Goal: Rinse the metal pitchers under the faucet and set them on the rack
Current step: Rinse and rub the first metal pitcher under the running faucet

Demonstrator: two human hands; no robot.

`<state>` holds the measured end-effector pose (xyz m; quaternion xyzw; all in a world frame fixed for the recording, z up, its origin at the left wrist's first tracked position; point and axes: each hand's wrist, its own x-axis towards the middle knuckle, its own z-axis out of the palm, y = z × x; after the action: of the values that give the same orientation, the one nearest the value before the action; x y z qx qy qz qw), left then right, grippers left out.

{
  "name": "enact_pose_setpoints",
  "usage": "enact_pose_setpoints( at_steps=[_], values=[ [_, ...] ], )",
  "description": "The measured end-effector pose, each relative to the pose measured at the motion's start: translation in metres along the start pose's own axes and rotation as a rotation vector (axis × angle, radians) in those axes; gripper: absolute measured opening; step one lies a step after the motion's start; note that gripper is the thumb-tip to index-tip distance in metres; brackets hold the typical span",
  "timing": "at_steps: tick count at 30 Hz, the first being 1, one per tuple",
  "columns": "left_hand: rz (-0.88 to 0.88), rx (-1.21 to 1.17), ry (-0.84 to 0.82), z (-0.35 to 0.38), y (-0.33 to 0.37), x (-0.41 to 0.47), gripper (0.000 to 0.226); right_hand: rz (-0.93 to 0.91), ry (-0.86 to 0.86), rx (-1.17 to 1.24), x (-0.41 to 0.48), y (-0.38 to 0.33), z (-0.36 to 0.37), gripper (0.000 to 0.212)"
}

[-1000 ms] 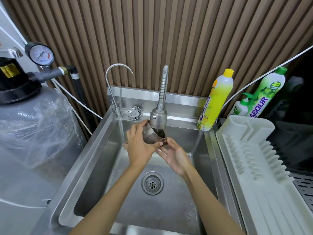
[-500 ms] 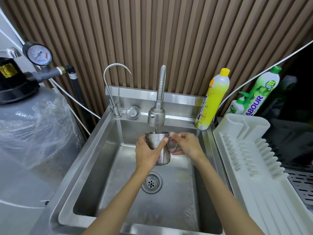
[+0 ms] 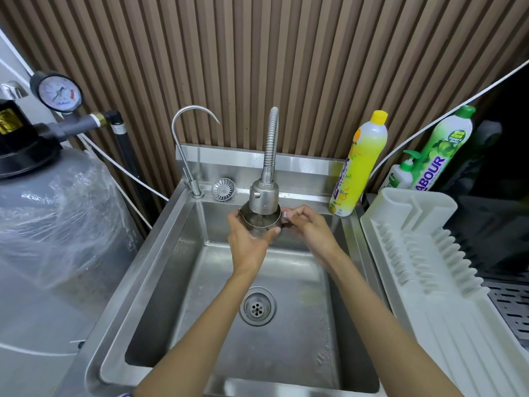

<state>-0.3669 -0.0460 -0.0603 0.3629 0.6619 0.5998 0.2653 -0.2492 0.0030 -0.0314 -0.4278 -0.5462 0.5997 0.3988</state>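
We see the metal pitcher (image 3: pixel 259 224) at the centre of the frame, upright, with its open mouth lifted around the faucet head (image 3: pixel 264 196). Half a second ago it sat lower, with a clear gap under the nozzle, and a second ago it was tipped on its side. It has been turned upright and raised, so we judge the rinse is under way. We cannot make out whether water is running. Setting it on the rack is not yet done.

The left hand (image 3: pixel 247 245) wraps the pitcher's body from below, with the thumb across the front. The right hand (image 3: pixel 310 227) pinches the handle on the pitcher's right side.

Both hands are above the steel sink (image 3: pixel 160 282), whose drain (image 3: pixel 257 306) lies below them. The white plastic rack (image 3: pixel 429 253) fills the right of the frame, on the surface beside the sink.

At upper right, a green bottle (image 3: pixel 440 156) shows purple letters "ABOUR", with the start of the word hidden. A yellow bottle (image 3: pixel 360 164) beside the sink has blue writing that we cannot read. At upper left, the numbers on a pressure gauge (image 3: pixel 58 93) are too small to read.
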Motion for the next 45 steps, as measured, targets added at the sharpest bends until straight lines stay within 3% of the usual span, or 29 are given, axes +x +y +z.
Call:
enact_pose_setpoints(
  at_steps=[5, 10, 14, 18, 21, 25, 29, 32, 36, 45],
  values=[
    [0.147, 0.109, -0.010, -0.013, 0.002, -0.001, 0.079, 0.149, -0.089, 0.583, 0.001, 0.028, 0.009, 0.028],
    [0.269, 0.379, 0.054, -0.020, 0.009, -0.006, 0.079, 0.280, -0.076, 0.696, -0.005, 0.043, 0.016, 0.024],
    [0.207, 0.545, 0.056, -0.017, 0.011, -0.007, 0.075, 0.277, -0.068, 0.440, -0.007, 0.042, 0.012, 0.019],
    [0.098, 0.509, 0.062, -0.014, 0.007, -0.012, 0.069, 0.244, 0.051, 0.042, -0.009, 0.025, 0.008, 0.024],
    [-0.055, 0.395, 0.038, -0.011, -0.002, -0.015, 0.069, 0.221, 0.173, -0.290, -0.009, 0.006, 0.006, 0.026],
    [-0.162, 0.173, -0.041, -0.003, -0.013, -0.019, 0.055, 0.161, 0.179, -0.777, -0.011, -0.021, 0.001, 0.041],
    [-0.161, 0.021, -0.100, 0.006, -0.017, -0.020, 0.042, -0.005, 0.244, -0.923, -0.018, -0.030, 0.005, 0.033],
    [-0.149, -0.074, -0.152, 0.006, -0.017, -0.013, 0.044, -0.061, 0.255, -0.796, -0.018, -0.026, 0.001, 0.021],
    [-0.064, -0.200, -0.173, 0.001, -0.012, 0.004, 0.060, -0.113, 0.173, -0.381, -0.017, -0.010, -0.002, 0.013],
    [0.243, 0.060, -0.105, -0.027, 0.002, 0.001, 0.075, 0.018, -0.051, 0.265, -0.012, 0.025, 0.012, 0.014]
  ],
)
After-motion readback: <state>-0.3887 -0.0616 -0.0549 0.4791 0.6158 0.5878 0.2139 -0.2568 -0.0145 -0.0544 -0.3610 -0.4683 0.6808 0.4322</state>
